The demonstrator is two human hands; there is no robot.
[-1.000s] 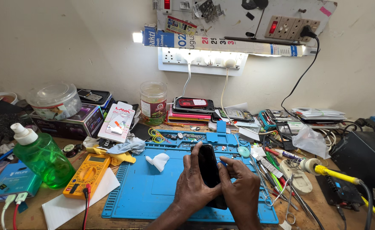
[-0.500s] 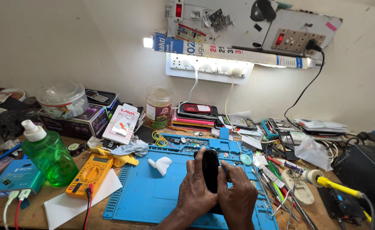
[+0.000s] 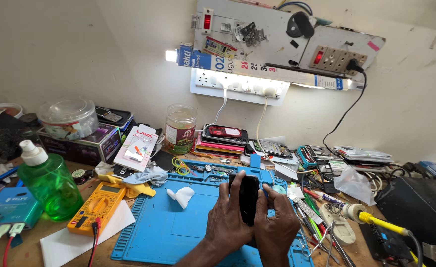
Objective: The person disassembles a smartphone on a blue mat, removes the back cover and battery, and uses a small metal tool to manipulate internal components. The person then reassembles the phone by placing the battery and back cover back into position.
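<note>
Both hands hold a black phone (image 3: 249, 198) upright on its long edge over the blue work mat (image 3: 163, 230). My left hand (image 3: 227, 217) wraps the phone's left side with the thumb up at its top. My right hand (image 3: 277, 225) presses on the right side, fingers curled against the edge. A crumpled white tissue (image 3: 181, 196) lies on the mat to the left of the hands.
A green spray bottle (image 3: 49, 185) and a yellow multimeter (image 3: 96, 207) sit at the left. Tweezers, screwdrivers and a yellow-handled soldering iron (image 3: 376, 225) crowd the right. A jar (image 3: 180, 128), stacked phones (image 3: 223, 136) and a lit strip lamp (image 3: 237, 81) stand at the back wall.
The view has tilted up and shifted, showing more of the wall board. The hands keep their hold on the phone, which stays upright in about the same spot on the mat.
</note>
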